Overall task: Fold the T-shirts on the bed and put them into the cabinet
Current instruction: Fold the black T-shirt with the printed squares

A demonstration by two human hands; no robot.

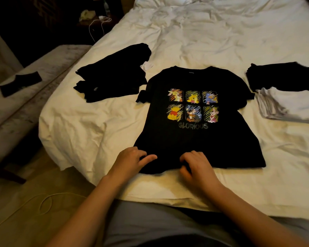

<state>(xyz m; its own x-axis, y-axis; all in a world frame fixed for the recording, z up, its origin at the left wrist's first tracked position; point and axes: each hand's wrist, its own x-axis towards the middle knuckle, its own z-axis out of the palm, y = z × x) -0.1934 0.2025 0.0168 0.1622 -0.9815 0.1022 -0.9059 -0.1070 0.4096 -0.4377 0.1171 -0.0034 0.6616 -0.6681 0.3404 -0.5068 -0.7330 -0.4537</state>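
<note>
Both of my hands are on the bottom hem of the black T-shirt (194, 139). My left hand (130, 162) has curled fingers on the cloth near the left corner of the hem, and one finger sticks out flat. My right hand (197, 166) has its fingers bent down and pinches the hem near the middle. Each grip looks closed on the cloth, but the shirt is so dark that I cannot see just how the cloth sits in my fingers.

That shirt lies flat on the bed (203, 41), front side up, with six cartoon pictures and the word GLORIOUS. Its neck points away from me.

To the left of it is a messy pile of black clothes (112, 77) with a small white tag. It lies just beside the shirt's left sleeve. To the right is a stack of folded clothes (284, 93), black on top and white below. The stack is cut off at the picture's right edge.

Behind the shirt the white sheet is wrinkled and bare. The near edge of the bed is right under my arms.

Left of the bed is a bench (34, 72) with a dark cloth (21, 84) on it. Far back it is very dark. I can see a white cable (96, 25) there, and other small things I cannot make out.
</note>
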